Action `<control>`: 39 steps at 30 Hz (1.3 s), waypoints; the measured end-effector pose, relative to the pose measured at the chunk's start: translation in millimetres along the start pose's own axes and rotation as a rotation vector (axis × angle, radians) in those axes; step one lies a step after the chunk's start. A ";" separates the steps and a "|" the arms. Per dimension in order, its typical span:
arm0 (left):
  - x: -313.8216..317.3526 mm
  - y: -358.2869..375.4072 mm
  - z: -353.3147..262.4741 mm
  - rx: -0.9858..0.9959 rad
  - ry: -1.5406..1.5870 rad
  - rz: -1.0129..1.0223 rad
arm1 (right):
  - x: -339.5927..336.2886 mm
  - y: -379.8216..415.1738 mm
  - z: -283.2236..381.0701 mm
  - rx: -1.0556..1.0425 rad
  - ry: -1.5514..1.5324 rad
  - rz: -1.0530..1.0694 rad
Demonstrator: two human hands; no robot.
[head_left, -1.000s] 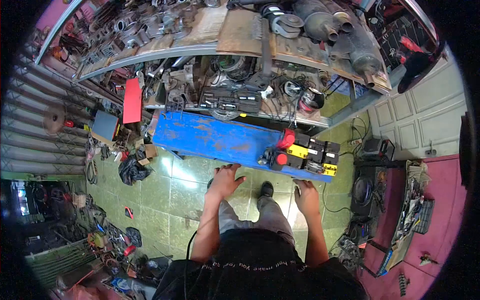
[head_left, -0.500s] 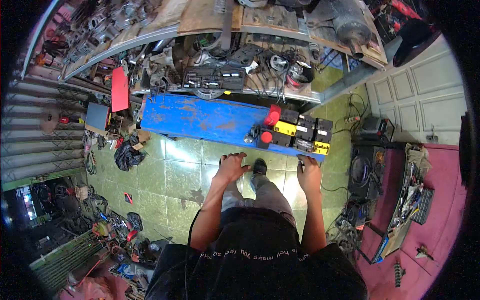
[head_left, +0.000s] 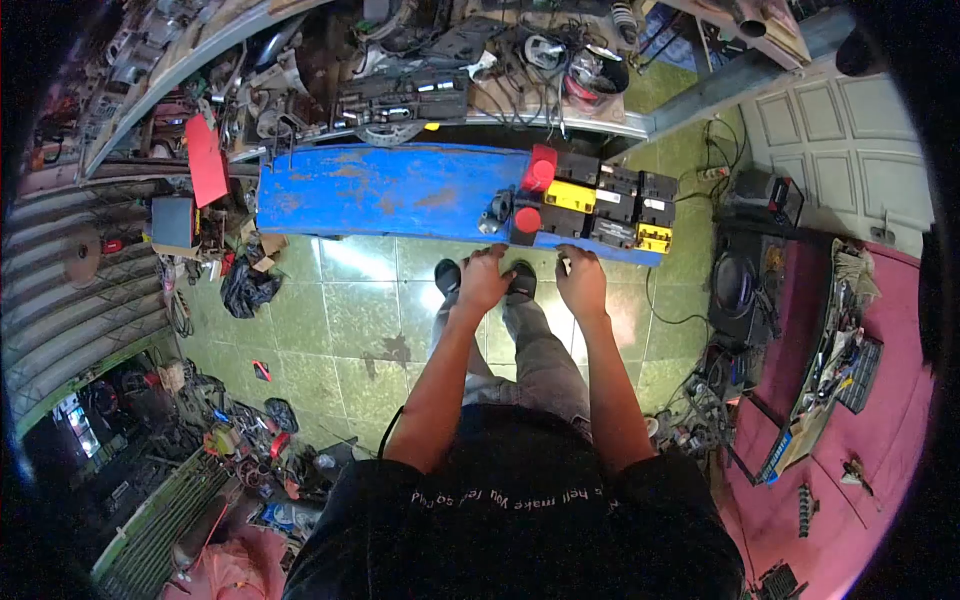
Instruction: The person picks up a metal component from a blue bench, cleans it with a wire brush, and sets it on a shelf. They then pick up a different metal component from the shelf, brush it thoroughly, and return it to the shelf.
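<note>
My left hand (head_left: 485, 280) hangs just in front of the blue bench (head_left: 380, 195), its thumb and fingers apart and nothing visible in them. Close beyond its fingertips, a small dark metal part (head_left: 495, 213) sits near the bench edge. My right hand (head_left: 582, 280) is at the front edge, fingers bent and thumb apart, with no held object showing. Ahead of it stand several black, battery-like boxes, one with a yellow top (head_left: 570, 196) and another with a yellow end (head_left: 653, 238). Two red-topped items, a back one (head_left: 540, 168) and a front one (head_left: 527, 220), adjoin them.
Behind the bench, a cluttered shelf holds a socket set (head_left: 400, 105), cables and metal parts. A black bag (head_left: 248, 288) lies on the tiled floor (head_left: 365, 340) to the left. At right are a speaker (head_left: 735, 285) and a pink surface (head_left: 880, 430) bearing a tool tray.
The view has shifted, and the bench appears higher and slightly left. My right hand has come inward along the bench edge, nearer my left hand. Both shoes now show.
</note>
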State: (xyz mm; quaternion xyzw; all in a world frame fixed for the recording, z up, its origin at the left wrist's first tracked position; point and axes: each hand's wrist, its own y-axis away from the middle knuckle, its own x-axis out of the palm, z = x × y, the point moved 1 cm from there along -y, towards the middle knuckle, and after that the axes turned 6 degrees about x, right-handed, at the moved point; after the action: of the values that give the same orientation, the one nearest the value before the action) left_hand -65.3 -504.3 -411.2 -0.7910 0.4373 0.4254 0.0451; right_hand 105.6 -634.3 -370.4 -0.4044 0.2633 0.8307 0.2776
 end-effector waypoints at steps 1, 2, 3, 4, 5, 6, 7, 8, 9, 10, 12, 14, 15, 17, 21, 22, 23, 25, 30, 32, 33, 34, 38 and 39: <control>1.7 -4.7 -0.1 -0.006 0.040 0.007 | 4.9 -3.3 0.4 0.026 0.005 0.004; 2.9 -9.9 -0.2 -0.013 0.040 0.015 | 9.6 -7.4 1.2 0.050 0.009 0.005; 5.4 -14.7 0.2 0.000 0.009 -0.015 | 14.6 -10.8 0.1 0.064 0.002 0.004; 7.9 -18.5 0.7 0.012 -0.022 -0.045 | 19.7 -13.1 -0.9 0.071 0.001 0.013; 10.1 -22.3 1.8 0.006 -0.028 -0.055 | 24.5 -15.7 -1.7 0.078 0.008 0.003; 11.6 -25.4 2.4 0.000 -0.029 -0.047 | 29.6 -17.6 -3.3 0.086 0.016 -0.007; 12.5 -28.3 2.8 0.011 -0.038 -0.073 | 34.3 -19.4 -5.0 0.093 0.003 -0.009; 12.8 -31.4 3.4 0.023 -0.047 -0.100 | 38.8 -19.6 -6.2 0.098 0.003 -0.002; 15.2 -34.6 6.4 0.008 -0.063 -0.075 | 41.7 -20.4 -4.7 0.069 0.034 -0.007; 17.1 -38.9 9.7 0.006 -0.064 -0.071 | 44.8 -22.7 -3.0 0.039 0.066 -0.014; 24.4 -42.9 19.5 -0.005 -0.093 -0.062 | 50.1 -24.5 2.9 0.002 0.048 -0.032; 33.4 -47.3 33.3 -0.023 -0.111 -0.051 | 53.6 -27.9 14.3 -0.118 0.088 -0.067; 37.6 -50.6 41.7 -0.019 -0.123 -0.057 | 59.3 -29.1 20.0 -0.161 0.070 -0.083; 41.4 -55.9 51.5 -0.040 -0.140 -0.066 | 66.4 -29.7 30.9 -0.172 0.078 -0.048; 57.4 -66.2 84.1 -0.010 -0.228 -0.198 | 103.0 -29.0 34.4 -0.279 0.123 -0.095; 59.8 -69.8 91.6 -0.017 -0.226 -0.191 | 111.2 -28.3 36.7 -0.271 0.117 -0.065; 61.8 -73.5 98.9 -0.013 -0.221 -0.212 | 118.1 -27.2 38.5 -0.297 0.163 -0.065; 63.0 -78.9 107.5 -0.023 -0.188 -0.227 | 141.3 -24.1 38.1 -0.238 0.168 0.001; 65.2 -91.6 128.8 0.015 -0.256 -0.117 | 189.8 -30.9 29.2 0.051 0.185 0.140; 64.1 -94.2 133.9 0.141 -0.229 -0.098 | 203.8 -32.5 25.4 0.040 0.148 0.153; 64.7 -94.1 135.3 0.143 -0.214 -0.087 | 208.6 -33.5 28.0 0.098 0.169 0.161; 65.1 -93.8 135.8 0.138 -0.212 -0.080 | 212.1 -34.3 30.3 0.154 0.190 0.168; 72.8 -100.7 144.4 0.127 -0.246 -0.094 | 223.0 -42.9 30.5 0.213 0.202 0.217; 73.5 -100.7 145.8 0.121 -0.270 -0.105 | 225.4 -42.8 30.2 0.213 0.203 0.219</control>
State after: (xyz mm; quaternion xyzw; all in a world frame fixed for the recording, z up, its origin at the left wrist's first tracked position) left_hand -65.4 -425.9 -586.3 -0.7441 0.4102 0.4981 0.1731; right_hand 1.7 -528.1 -547.8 -0.4236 0.4189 0.7781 0.1989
